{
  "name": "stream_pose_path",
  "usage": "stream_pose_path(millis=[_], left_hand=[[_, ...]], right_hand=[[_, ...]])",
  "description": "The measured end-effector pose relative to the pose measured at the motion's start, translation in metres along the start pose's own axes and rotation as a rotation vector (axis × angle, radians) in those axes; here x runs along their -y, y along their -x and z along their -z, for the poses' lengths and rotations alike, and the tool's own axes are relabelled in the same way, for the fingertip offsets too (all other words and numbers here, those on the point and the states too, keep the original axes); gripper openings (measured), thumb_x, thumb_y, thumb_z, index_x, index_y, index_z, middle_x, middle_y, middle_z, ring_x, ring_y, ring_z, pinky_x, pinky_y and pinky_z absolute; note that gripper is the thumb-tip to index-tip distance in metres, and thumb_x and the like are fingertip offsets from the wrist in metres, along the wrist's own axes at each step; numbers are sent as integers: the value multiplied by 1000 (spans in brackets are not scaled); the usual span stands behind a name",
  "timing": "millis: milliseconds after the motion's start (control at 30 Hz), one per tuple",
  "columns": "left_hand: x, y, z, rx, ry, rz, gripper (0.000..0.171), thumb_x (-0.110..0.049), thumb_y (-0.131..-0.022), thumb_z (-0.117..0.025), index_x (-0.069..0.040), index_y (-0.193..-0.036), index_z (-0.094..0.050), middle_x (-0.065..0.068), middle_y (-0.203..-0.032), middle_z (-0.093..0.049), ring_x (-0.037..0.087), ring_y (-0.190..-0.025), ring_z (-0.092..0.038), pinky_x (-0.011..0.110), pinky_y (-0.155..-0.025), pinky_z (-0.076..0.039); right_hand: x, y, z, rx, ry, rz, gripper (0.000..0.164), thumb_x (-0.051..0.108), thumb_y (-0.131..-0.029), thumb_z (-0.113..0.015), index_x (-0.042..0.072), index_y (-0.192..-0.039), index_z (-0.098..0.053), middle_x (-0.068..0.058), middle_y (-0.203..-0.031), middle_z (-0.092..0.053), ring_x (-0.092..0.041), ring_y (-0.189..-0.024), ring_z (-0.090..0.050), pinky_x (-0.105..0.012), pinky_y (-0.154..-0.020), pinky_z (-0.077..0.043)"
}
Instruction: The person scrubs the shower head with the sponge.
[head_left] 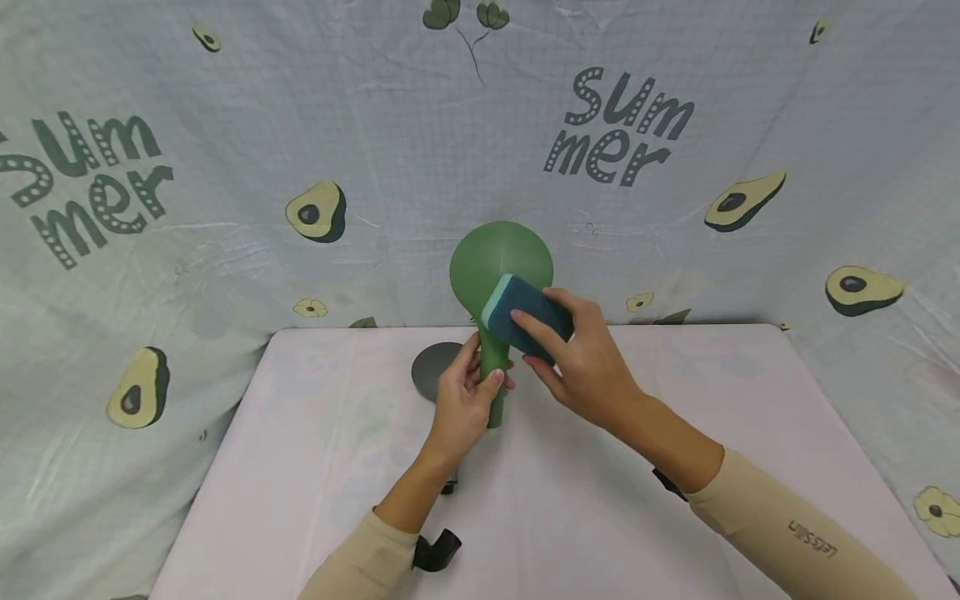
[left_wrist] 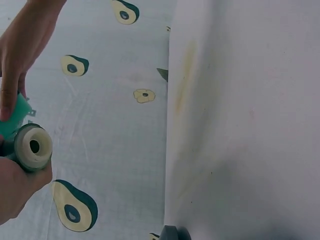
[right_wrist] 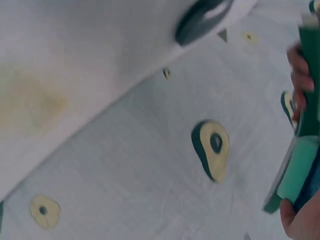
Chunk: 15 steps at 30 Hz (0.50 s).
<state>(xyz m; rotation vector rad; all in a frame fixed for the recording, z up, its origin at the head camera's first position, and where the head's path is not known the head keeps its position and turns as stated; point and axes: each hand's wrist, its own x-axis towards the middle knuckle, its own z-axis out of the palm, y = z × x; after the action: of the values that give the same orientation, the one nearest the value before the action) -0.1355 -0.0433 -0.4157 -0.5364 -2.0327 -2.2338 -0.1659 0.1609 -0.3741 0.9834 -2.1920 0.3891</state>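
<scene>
Clasping a smooth green round-headed tool [head_left: 498,252], the left hand [head_left: 461,406] had fingers curled round its handle, seemingly leaving the broad head free for the two-tone blue block sponge [head_left: 534,298], pinched in the right hand [head_left: 592,360]. The tool was toward the pale rectangular table [head_left: 337,433]'s far edge, side edges well apart, allowing sideways room.

The table [head_left: 585,517] (pinkish) bears a grey disc [head_left: 430,372].

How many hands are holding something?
2. The left hand grips the green round-headed object below its head; the right hand, to its right, holds the blue sponge. No others show.
</scene>
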Motion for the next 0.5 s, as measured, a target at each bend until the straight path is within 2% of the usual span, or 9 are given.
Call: stream_pose_path(millis=[100,267,400,500], left_hand=[[-2,0,0,0,37,27,56,3,-105,-53,4,-156,-31,33,-120,-61,14,-89,-68,23,-83,-60],[-4,0,1,14,113,83,50,2,-107,-47,2,-155,-32,31,-118,-60,13,-90,-66,23,-84,-59],[-5,1,3,34,175,116,43,-4,-110,-41,0,-152,-36,17,-108,-60,14,-85,-63,22,-81,-58],[-3,3,0,29,226,128,37,-9,-110,-38,5,-145,-41,9,-97,-57,12,-75,-58,22,-71,-54]], right_hand=[[8,7,-9,6,-12,8,69,18,-85,-86,16,-145,-54,-36,-143,-42,-51,-128,-49,-63,-94,-55],[-2,0,-5,-30,-54,-25,63,11,-88,-82,18,-144,-55,-32,-148,-40,-50,-130,-47,-62,-97,-53],[-17,-15,7,-61,-112,-134,60,8,-93,-77,16,-147,-52,-30,-155,-35,-48,-137,-42,-61,-102,-50],[-28,-26,16,-69,-180,-247,59,7,-96,-73,13,-150,-49,-28,-158,-32,-43,-143,-38,-59,-106,-48]])
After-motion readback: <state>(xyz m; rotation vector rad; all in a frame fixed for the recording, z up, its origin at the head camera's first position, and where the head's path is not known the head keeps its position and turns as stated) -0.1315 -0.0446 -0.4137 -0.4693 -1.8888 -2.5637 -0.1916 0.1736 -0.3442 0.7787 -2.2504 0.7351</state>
